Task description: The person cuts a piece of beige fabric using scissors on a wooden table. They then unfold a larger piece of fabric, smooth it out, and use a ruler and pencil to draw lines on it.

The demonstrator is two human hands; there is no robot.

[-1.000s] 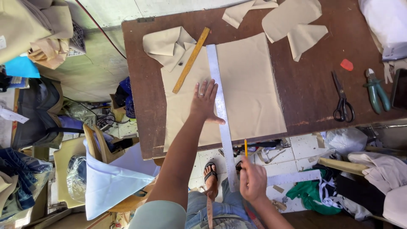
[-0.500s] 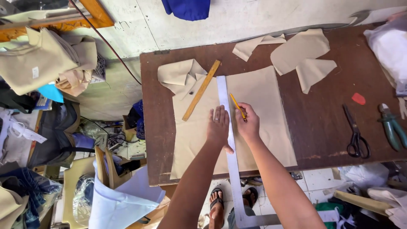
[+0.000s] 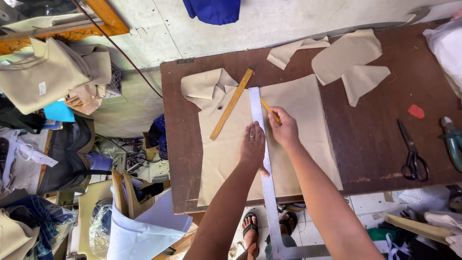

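Observation:
A beige shirt piece [image 3: 298,144] lies flat on a dark brown wooden table [image 3: 375,144]. A long metal ruler [image 3: 262,159] runs lengthwise over the fabric and past the near table edge. My left hand [image 3: 253,147] presses flat on the ruler with fingers spread. Just right of it, my right hand [image 3: 285,129] grips a yellow pencil [image 3: 269,110] whose tip meets the fabric beside the ruler's right edge. A wooden ruler [image 3: 232,104] lies diagonally over the shirt's collar side.
Cut beige fabric pieces [image 3: 349,60] lie at the far side of the table. Black scissors [image 3: 413,151], a red chalk piece [image 3: 417,111] and a green-handled tool [image 3: 452,142] sit at the right. Folded beige garments [image 3: 53,77] and clutter fill the floor to the left.
My right hand has come up from below the table edge with the pencil and set it against the ruler. My left hand stays pressed on the ruler. The view has shifted.

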